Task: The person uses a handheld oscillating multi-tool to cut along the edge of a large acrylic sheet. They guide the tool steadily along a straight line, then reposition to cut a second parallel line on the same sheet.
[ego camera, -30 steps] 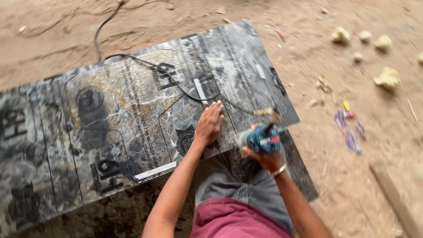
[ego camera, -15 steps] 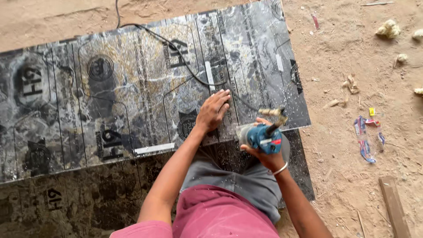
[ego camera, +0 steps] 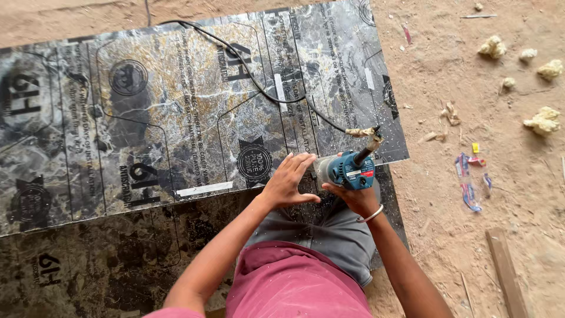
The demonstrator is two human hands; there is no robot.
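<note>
My right hand [ego camera: 353, 197] grips a small blue power cutter [ego camera: 346, 169] held at the near edge of a large dark marble-patterned sheet [ego camera: 176, 112] lying on the sandy ground. Its black cord [ego camera: 253, 76] runs back across the sheet to the far edge. My left hand [ego camera: 288, 181] lies flat on the sheet just left of the tool, fingers spread toward its front end. A second, darker sheet [ego camera: 88, 259] lies under the first and shows along the near side. White dust specks lie around the tool.
Sandy ground [ego camera: 471, 88] surrounds the sheets. Several yellowish foam lumps [ego camera: 544, 121] lie at the far right. Scraps of coloured wrapper [ego camera: 471, 179] lie right of the sheet. A wooden strip [ego camera: 505, 272] lies at the near right.
My left hand has slid toward me and to the right, closing in on the cutter's front end. The right hand keeps its hold on the tool at the sheet's near edge.
</note>
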